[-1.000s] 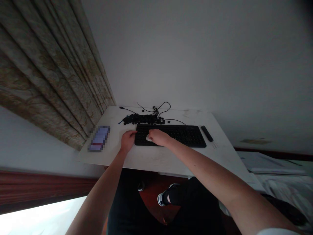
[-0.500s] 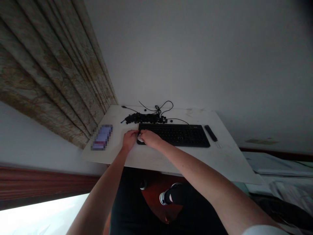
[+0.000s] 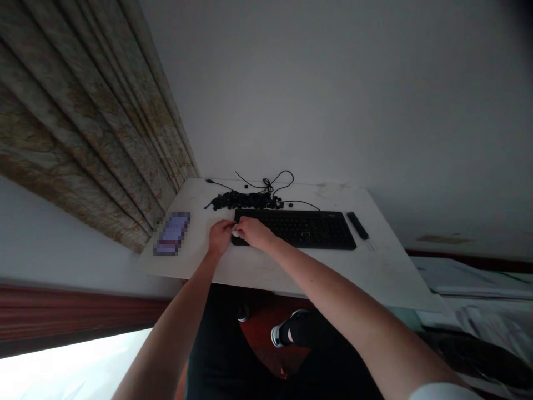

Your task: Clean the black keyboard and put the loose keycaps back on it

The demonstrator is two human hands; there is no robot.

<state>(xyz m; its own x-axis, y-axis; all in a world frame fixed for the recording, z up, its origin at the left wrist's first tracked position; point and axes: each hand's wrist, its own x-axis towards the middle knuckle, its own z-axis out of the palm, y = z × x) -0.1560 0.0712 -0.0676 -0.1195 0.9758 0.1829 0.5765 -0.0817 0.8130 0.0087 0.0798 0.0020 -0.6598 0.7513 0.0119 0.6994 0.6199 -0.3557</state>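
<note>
A black keyboard (image 3: 328, 230) lies flat on the white table, its keycaps pulled off at least in part. At its left end, my left hand (image 3: 220, 236) has its fingers closed on the edge. My right hand (image 3: 255, 232) reaches across to the same end, pinching a small white wad (image 3: 236, 230) that looks like tissue against the keyboard's left side. The fingertips of both hands are close together, and my right hand hides part of the left keys. Behind the keyboard lies a long heap of loose black keycaps (image 3: 245, 200).
A thin black cable (image 3: 285, 172) loops behind the heap, near the wall. Right of the keyboard lies a slim dark tool (image 3: 357, 225) with thin wire ends. A blurred-out phone (image 3: 172, 233) is on the left of the white table (image 3: 258, 272), near a patterned curtain (image 3: 125, 111).
My right hand and the white wad have shifted slightly up and left along the keyboard's left end. My left hand stays at the edge.
</note>
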